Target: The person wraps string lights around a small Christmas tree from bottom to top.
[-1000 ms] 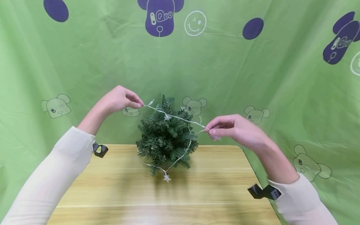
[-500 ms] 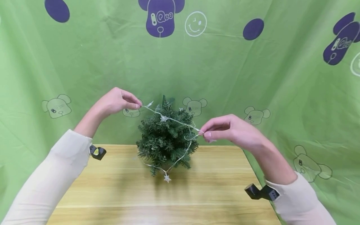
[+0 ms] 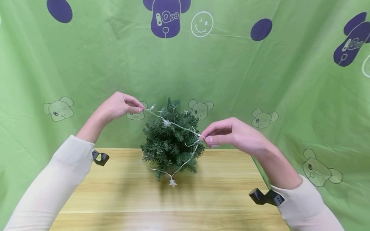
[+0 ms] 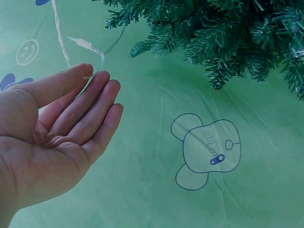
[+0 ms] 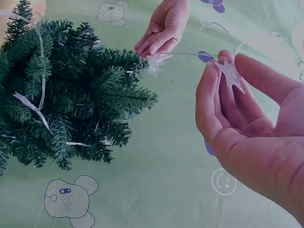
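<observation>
A small green Christmas tree (image 3: pixel 170 138) stands at the far side of the table. My left hand (image 3: pixel 122 105) pinches a string of star lights (image 3: pixel 182 127) between thumb and fingertips, up and left of the tree. To the tree's right, my right hand (image 3: pixel 231 133) pinches the same string, with a clear star (image 5: pixel 231 76) hanging at its fingertips in the right wrist view. Between the hands the string slopes across the front of the upper branches, carrying another star (image 3: pixel 166 123). A lower loop runs round the tree, and its star (image 3: pixel 172 182) hangs at the front. The tree's base is hidden.
The wooden table (image 3: pixel 173 205) extends from the tree towards me. Behind and beside it hangs a green printed curtain (image 3: pixel 121 57). Each sleeve cuff carries a small black camera, one on the left (image 3: pixel 100 158) and one on the right (image 3: pixel 266 196).
My right hand has moved left towards the tree, and my left hand slightly left and down. The string between them has shifted left and dips a little more. Both hands keep their pinch.
</observation>
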`<state>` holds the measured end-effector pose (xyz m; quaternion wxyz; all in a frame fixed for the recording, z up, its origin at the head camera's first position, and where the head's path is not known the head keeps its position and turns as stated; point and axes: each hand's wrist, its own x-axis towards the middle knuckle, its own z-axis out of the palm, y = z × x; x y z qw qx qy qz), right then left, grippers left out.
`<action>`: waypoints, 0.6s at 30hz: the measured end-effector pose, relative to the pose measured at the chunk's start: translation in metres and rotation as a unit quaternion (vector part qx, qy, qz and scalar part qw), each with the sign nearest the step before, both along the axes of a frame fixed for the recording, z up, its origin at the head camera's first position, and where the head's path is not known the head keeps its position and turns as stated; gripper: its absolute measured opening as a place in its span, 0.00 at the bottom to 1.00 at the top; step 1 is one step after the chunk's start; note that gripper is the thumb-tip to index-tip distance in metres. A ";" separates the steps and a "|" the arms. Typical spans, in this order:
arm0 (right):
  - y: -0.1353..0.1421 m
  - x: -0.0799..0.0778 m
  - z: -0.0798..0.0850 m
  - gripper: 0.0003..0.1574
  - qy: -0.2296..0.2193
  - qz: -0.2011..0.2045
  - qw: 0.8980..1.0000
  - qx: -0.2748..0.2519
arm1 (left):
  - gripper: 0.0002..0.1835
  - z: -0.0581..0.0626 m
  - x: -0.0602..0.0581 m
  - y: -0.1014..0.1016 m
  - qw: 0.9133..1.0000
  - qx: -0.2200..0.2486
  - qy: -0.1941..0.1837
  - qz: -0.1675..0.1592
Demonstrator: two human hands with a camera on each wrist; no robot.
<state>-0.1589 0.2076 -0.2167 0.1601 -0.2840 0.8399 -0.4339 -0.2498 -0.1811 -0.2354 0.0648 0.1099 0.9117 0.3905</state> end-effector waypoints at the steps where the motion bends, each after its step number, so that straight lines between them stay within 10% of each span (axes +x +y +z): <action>1: -0.001 0.000 0.001 0.15 0.000 0.000 1.000 0.001 | 0.15 0.001 0.000 0.000 1.000 0.002 0.002 0.001; 18: -0.009 -0.006 -0.006 0.12 -0.029 0.058 0.998 -0.004 | 0.17 -0.017 -0.003 -0.002 0.999 0.002 -0.028 -0.027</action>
